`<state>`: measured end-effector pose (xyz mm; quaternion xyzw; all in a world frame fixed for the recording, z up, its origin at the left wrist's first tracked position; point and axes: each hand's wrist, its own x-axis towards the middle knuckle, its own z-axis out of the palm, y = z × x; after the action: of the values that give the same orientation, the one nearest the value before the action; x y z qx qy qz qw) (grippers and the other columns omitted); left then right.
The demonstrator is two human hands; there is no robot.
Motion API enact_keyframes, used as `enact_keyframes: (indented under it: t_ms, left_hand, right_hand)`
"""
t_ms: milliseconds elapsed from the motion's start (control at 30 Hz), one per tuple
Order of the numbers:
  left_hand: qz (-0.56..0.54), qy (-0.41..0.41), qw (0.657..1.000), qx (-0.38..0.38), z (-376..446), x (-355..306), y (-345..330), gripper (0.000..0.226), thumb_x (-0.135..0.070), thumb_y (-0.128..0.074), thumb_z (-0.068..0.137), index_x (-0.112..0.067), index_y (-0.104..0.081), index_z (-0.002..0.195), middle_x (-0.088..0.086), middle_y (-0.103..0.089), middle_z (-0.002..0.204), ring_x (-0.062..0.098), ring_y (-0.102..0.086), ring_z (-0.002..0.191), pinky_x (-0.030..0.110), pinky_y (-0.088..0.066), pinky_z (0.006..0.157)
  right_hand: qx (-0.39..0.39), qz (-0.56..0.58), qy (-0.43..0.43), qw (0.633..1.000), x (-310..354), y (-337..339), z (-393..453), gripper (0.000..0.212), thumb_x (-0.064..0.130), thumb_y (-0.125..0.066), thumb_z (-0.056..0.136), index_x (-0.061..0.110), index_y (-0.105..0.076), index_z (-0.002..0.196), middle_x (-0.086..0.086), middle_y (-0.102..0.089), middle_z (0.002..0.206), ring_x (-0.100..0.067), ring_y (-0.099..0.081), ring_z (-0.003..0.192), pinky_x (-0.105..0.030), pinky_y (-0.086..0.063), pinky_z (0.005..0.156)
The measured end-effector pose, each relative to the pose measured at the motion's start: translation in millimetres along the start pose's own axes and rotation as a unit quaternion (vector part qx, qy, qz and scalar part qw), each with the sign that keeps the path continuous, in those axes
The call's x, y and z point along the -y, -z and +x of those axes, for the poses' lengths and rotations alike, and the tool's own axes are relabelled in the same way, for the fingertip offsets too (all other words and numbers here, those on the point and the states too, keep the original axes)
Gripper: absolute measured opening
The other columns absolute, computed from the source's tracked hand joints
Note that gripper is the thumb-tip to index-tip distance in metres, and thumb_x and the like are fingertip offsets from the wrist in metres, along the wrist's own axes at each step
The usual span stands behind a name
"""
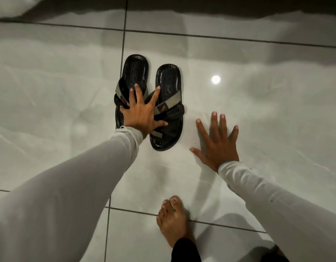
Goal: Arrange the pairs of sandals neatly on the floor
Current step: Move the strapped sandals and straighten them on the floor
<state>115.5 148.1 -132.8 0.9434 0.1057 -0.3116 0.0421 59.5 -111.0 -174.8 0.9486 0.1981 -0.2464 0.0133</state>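
Note:
Two black sandals with grey straps lie side by side on the glossy tile floor, heels away from me. The left sandal (135, 72) sits slightly farther back than the right sandal (169, 82). My left hand (142, 112) lies spread across the straps of both, fingers apart, pressing down rather than gripping. My right hand (216, 142) rests flat on the bare floor just right of the right sandal, fingers spread, holding nothing. The toe end of the left sandal is hidden under my left hand and sleeve.
My bare foot (172, 222) stands on the tiles near the bottom centre. Pale grey tiles (258, 114) with dark grout lines stretch all around. A ceiling light's reflection (215, 79) shines right of the sandals. A dark shadowed strip runs along the top edge.

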Motion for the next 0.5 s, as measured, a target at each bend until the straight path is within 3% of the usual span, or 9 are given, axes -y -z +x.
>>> enact_keyframes:
  t_ms: [500]
  left_hand:
    - [-0.001,0.001,1.0,0.003,34,-10,31,0.12,-0.072,-0.073,0.069,-0.045,0.004,0.157,0.018,0.009,0.168,0.043,0.003,0.155,0.077,-0.033,0.106]
  right_hand:
    - [0.003,0.01,-0.005,1.0,1,0,-1,0.096,0.079,-0.034,0.084,0.029,-0.001,0.158,-0.021,0.004,0.166,-0.047,0.002,0.152,-0.074,-0.016,0.111]
